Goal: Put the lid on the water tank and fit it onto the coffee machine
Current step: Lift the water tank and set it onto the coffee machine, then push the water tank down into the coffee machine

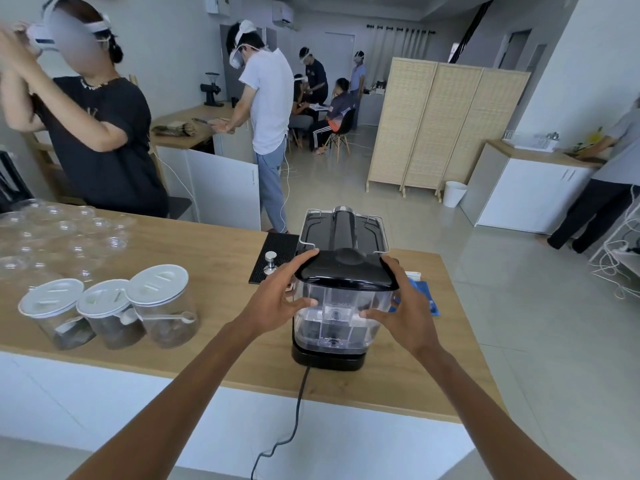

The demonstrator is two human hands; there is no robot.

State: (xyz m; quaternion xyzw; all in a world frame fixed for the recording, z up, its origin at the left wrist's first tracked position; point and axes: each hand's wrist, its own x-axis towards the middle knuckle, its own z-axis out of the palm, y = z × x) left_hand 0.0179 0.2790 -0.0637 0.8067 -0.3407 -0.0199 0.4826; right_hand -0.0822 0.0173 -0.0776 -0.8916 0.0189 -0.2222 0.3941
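Wooden counter (221,258) below, both hands, left hand (282,299) and right hand (403,308), clasp the lidded water tank (337,315) between them, upright over the coffee machine (343,230) base.

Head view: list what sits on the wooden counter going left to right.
Three lidded jars → tamper on the black mat → left hand → water tank on the coffee machine → right hand → blue cloth.

Bright, even indoor light, soft shadows, sharp centre, wide-angle bending at edges.
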